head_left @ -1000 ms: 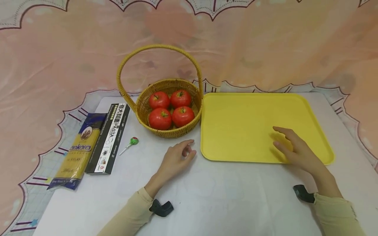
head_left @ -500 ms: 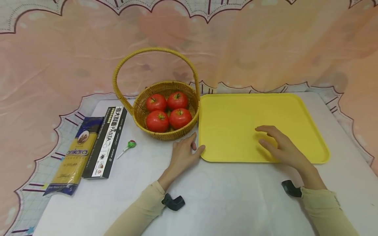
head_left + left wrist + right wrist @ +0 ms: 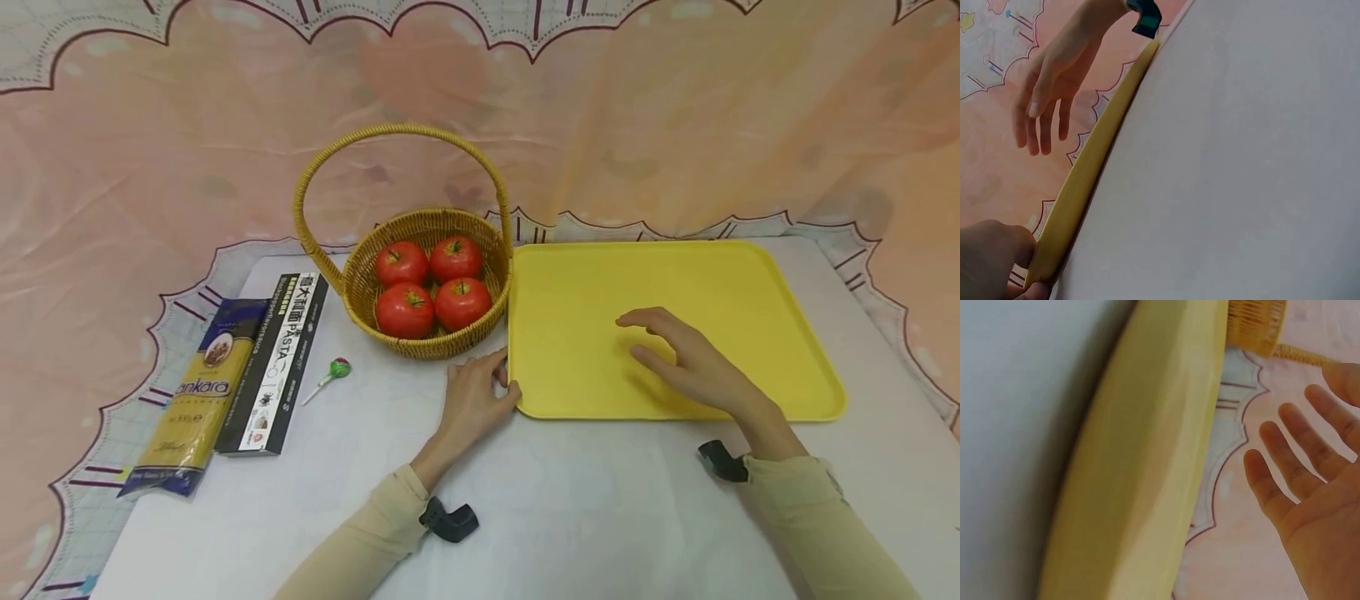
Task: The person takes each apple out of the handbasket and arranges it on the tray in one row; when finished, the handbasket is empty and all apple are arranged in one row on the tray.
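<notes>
As the left hand [image 3: 477,392] pinches its near-left corner, a rectangular yellow plastic tray [image 3: 570,325] stretches right beneath the loose, empty right hand [image 3: 693,367].

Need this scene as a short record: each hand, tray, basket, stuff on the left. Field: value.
left hand: at near left corner of yellow tray, touching it; firmness of hold unclear
right hand: above tray, fingers spread, holding nothing
tray: flat on white table
basket: left of tray, handle up
basket contents: four red apples
far left: blue-and-yellow packet marked "ankara"
beside packet: black box marked "PASTA"
between box and basket: lollipop, green-and-red wrapper
</notes>
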`<state>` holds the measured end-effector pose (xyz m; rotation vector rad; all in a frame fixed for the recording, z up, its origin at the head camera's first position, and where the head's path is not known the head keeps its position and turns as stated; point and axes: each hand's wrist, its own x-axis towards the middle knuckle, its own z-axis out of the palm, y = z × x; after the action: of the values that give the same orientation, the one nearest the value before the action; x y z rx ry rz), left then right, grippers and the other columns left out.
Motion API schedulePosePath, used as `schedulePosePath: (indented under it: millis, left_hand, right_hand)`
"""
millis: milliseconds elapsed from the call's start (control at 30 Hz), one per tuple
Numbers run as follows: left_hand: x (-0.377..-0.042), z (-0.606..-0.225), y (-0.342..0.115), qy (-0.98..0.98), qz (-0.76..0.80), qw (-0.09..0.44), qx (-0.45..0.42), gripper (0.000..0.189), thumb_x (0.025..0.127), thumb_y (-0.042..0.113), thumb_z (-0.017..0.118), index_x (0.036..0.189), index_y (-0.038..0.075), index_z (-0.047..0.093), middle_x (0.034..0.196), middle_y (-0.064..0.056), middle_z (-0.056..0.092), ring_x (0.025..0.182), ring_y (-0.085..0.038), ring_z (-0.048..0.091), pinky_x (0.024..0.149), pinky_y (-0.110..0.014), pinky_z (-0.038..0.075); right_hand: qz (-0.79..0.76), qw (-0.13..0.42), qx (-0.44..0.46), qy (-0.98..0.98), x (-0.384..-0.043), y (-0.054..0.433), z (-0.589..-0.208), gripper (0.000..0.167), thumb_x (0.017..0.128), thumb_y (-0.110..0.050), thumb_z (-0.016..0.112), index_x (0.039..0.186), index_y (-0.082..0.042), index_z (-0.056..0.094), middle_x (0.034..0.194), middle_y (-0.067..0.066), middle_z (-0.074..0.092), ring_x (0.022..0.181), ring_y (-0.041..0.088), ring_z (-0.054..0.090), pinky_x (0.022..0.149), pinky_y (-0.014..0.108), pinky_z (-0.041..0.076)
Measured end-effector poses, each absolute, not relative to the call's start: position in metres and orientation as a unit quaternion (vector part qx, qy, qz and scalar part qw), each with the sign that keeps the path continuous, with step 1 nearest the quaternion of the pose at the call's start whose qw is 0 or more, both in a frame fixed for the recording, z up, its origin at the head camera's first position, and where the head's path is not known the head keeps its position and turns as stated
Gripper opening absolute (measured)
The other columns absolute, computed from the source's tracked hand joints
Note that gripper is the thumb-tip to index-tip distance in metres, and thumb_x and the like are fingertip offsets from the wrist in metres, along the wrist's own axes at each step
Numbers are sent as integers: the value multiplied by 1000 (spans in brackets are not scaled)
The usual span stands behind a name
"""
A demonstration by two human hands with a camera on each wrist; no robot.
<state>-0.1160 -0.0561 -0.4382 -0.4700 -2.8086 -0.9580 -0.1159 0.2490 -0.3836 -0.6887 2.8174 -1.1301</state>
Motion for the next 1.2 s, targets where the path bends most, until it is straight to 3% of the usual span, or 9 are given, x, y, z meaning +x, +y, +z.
schedulePosePath:
  millis: [233,1033,1200]
  left_hand:
    - [-109,-440,-57,-931,-319,78,-159,42,75,18,65,116,10,65,69,8,57,62,-8,40,70,-28,26]
    - [-90,-442,-59,-932,-310,85,-169,45,77,18,65,120,7,62,72,9,56,66,-8,40,76,-29,30]
    - [-91,-446,-60,-926,-306,111,-190,50,77,18,64,127,12,56,90,3,57,79,-12,50,76,-30,32]
  right_hand:
    - [-351,12,-265,898,-126,234,-377,42,92,-16,60,131,-26,49,131,-7,50,126,13,44,104,44,37]
    - [-313,10,-387,868,-165,177,-358,31,94,-18,57,125,-20,55,127,-4,54,121,15,49,103,40,40]
    - [-313,10,-401,861,-173,163,-355,30,94,-18,56,125,-17,56,126,-1,54,120,17,50,103,41,41]
